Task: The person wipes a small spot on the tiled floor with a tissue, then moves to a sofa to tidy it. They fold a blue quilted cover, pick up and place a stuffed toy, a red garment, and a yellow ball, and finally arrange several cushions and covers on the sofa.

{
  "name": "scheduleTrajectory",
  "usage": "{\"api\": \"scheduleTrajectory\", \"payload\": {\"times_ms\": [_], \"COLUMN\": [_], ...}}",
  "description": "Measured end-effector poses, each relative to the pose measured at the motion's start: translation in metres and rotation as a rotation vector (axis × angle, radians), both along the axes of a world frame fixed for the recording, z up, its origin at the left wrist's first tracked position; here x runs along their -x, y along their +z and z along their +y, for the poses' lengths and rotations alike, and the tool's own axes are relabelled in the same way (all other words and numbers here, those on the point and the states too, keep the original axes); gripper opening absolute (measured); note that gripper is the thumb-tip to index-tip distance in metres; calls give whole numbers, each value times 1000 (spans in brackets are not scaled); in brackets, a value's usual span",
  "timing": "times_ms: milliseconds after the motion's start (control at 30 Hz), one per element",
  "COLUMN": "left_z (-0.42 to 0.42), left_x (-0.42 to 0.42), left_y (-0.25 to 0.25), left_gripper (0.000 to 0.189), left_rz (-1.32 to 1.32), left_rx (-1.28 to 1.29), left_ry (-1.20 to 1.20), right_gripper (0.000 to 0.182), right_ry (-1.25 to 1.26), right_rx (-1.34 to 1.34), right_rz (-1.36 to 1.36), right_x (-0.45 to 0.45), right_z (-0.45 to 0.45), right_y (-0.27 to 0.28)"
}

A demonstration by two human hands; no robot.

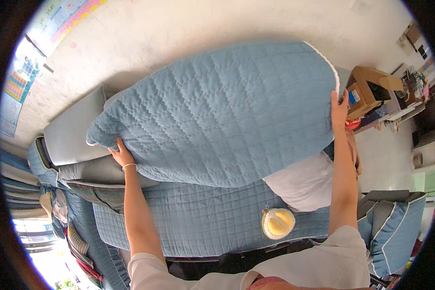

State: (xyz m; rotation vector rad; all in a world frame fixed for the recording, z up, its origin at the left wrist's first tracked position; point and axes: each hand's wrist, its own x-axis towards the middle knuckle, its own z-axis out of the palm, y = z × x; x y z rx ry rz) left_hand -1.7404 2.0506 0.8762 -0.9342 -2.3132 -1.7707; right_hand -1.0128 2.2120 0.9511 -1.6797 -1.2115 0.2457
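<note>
A blue quilted sofa cover [217, 112] with white edging is spread between my raised hands, above the sofa seat. My left hand [122, 154], with a pale band at the wrist, grips its lower left edge. At the right edge my right hand [339, 110] pinches the white-trimmed border, thumb and fingers on either side. Below the cover lies the sofa seat with blue quilted fabric [203, 214] on it. A yellow and white durian-shaped plush toy [278, 223] rests on that fabric. The cover hides much of the sofa back.
A grey backrest cushion [76, 127] leans against the wall at left, above grey pillows [94, 168]. Beside my right arm lies a white pillow [304, 181]. An opened cardboard box [369, 85] stands at right, and a blue cushioned armrest [395, 232] is lower right.
</note>
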Motion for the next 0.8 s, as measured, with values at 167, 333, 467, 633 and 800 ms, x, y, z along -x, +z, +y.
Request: {"api": "scheduleTrajectory", "payload": {"times_ms": [167,333,467,633,800], "left_z": [-13,-49,-161,-408,-497], "left_x": [-9,-43,-78,-163,-99], "left_y": [13,18,-9,2,62], "left_gripper": [77,72,42,54,48], "left_rz": [-43,-298,-572,-369,-1305], "left_rx": [41,97,579,1115,1190], "left_ry": [-63,-142,-646,-1173,-853], "right_gripper": [72,57,71,59,55], "right_ry": [-57,478,1145,1660,990], "right_rx": [-118,543,920,1260,1523], "right_rz": [-249,-64,-200,-7,1107], "right_x": [45,117,182,162,131], "right_z": [-39,-123,-290,-469,-497], "right_y": [8,-9,10,-46,41]}}
